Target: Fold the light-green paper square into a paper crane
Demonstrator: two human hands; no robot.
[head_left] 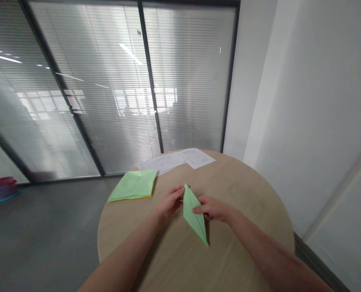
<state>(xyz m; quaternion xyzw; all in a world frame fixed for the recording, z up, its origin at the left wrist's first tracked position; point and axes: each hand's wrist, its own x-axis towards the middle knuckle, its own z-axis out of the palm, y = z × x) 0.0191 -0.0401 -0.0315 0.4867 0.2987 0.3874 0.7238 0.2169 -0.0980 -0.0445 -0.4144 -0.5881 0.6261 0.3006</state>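
The long, pointed, pale green folded paper (194,213) sits between my hands. My left hand (169,202) pinches its upper edge, my right hand (212,209) its middle.

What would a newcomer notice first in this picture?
A narrow green paper diamond at the middle of the round wooden table, pinched by the left hand and right hand. Beyond the left hand lies a flat green sheet; white printed papers rest at the far edge.
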